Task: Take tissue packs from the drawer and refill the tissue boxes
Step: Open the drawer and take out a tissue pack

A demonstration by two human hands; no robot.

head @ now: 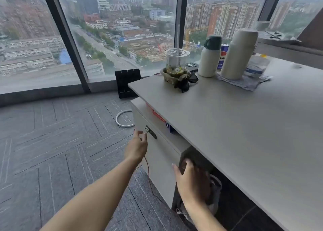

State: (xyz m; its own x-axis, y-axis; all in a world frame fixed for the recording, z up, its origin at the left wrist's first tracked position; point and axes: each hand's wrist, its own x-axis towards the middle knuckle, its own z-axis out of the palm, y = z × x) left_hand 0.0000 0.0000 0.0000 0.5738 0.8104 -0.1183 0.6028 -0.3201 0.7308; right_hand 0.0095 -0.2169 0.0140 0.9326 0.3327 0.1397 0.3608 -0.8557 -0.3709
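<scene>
A white drawer cabinet [157,153] stands under the left end of the grey desk [236,125]. Its front is shut and carries a small black lock [150,132] near the top. My left hand [137,147] reaches toward that lock with fingers apart, the fingertips just beside it. My right hand [192,180] is pressed around a dark box-shaped object [197,159] at the cabinet's near corner, below the desk edge. No tissue pack or tissue box is identifiable in view.
On the desk stand a plastic cup with a straw [176,61], two cream flasks [209,57] [237,55], a cola can [222,55] and sunglasses [192,78]. A white ring [124,118] and a black box [127,83] lie on the carpet by the window. A thin red wire [148,174] hangs beside the cabinet.
</scene>
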